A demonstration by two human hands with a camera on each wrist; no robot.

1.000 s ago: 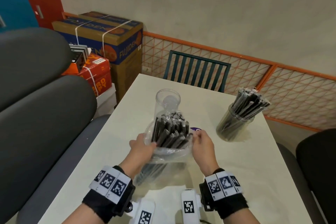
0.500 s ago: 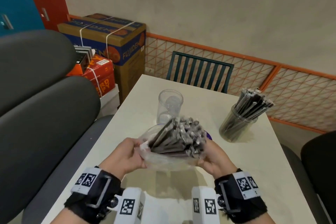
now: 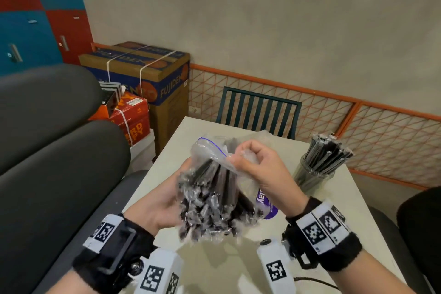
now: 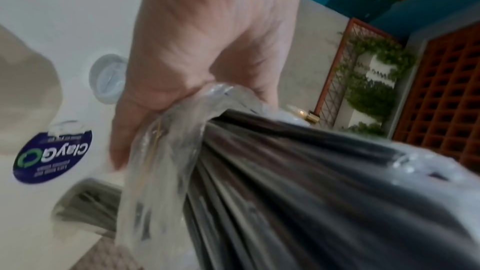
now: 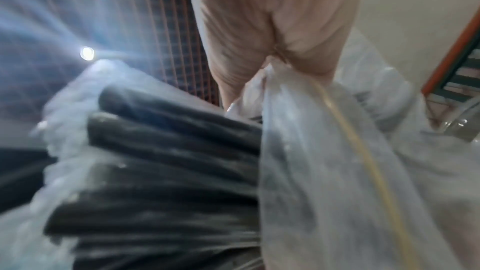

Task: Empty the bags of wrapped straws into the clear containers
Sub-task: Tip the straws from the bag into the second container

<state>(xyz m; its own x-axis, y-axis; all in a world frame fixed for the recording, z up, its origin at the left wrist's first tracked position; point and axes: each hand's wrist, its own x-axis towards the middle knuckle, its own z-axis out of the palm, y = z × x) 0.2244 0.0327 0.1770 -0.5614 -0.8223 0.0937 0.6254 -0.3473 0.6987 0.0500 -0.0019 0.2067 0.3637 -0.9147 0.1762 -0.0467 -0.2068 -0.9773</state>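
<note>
1. The table (image 3: 358, 210) carries the job; everything is happening above its near end, with a purple round sticker (image 4: 53, 156) on the surface below the hands.

2. Off to the right stands the filled container (image 3: 312, 174), packed with black straws that fan out of its top. It looks done.

3. The empty clear container (image 4: 107, 78) shows only in the left wrist view, standing on the table beyond the hand; from the head view it's hidden behind the bag.

4. Now the bag (image 3: 214, 150), clear thin plastic with a blue zip line, is held up in the air, its slack part bunched at the top. It's floppy and slick, I'd say, so take hold of gathered film, not a flat panel.

5. The bundle of wrapped straws (image 3: 210, 207) hangs out of it towards the person, crinkly wrapper ends splayed. Light, I'd judge, but loose and slippery: each one stiff, together ready to slide and scatter. Best gripped around the middle of the bundle.

6. The left hand (image 3: 162, 205) has fingers curled around the bundle, cradling it from the side.

7. The right hand (image 3: 260, 169) is pinching the bunched plastic tight between thumb and curled fingers.
</note>
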